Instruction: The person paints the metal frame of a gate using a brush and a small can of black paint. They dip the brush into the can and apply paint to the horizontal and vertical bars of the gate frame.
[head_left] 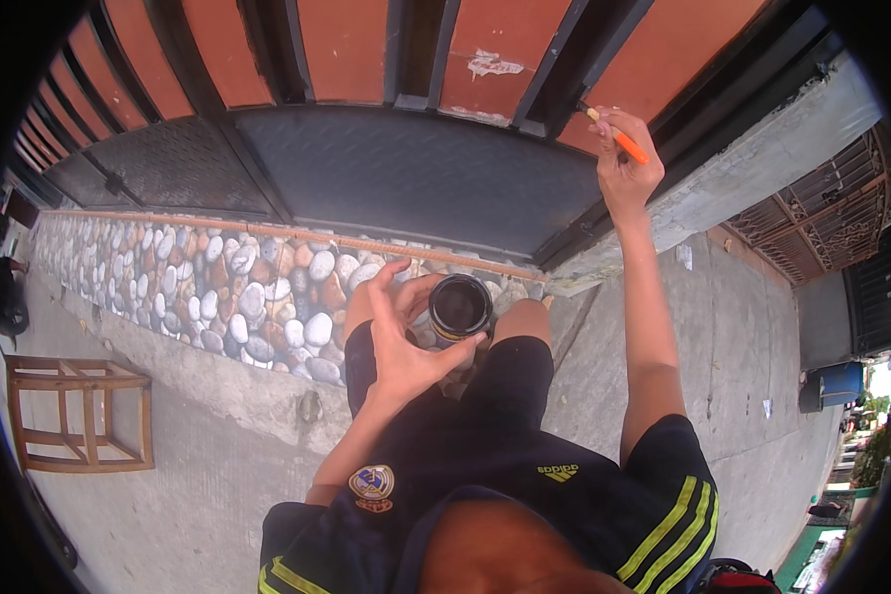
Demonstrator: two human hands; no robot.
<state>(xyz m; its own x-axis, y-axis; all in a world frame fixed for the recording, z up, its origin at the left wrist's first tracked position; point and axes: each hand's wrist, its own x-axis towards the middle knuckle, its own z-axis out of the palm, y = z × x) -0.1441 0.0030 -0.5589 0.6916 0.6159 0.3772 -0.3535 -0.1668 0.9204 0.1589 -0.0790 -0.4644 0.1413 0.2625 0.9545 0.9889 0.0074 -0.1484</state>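
My left hand (398, 342) is closed around a small round can (459, 305), held upright in front of my body. Dark paint, or a dark inside, shows through the can's open top. Up at the right, my right hand (628, 170) grips a paintbrush (632, 146) by its orange handle. The brush's pale ferrule end points up and left, against or very close to a dark bar of the gate (554, 74); whether it touches I cannot tell. Orange-red panels stand between the gate's dark bars, and a dark textured metal panel (416, 168) runs below them.
A pebble-covered strip (257, 287) runs along the gate's foot. On the concrete at the left is a wooden stool (79, 414). A concrete post (733, 163) adjoins the gate at the right. Farther right are a brown metal gate (817, 213) and a blue barrel (841, 383).
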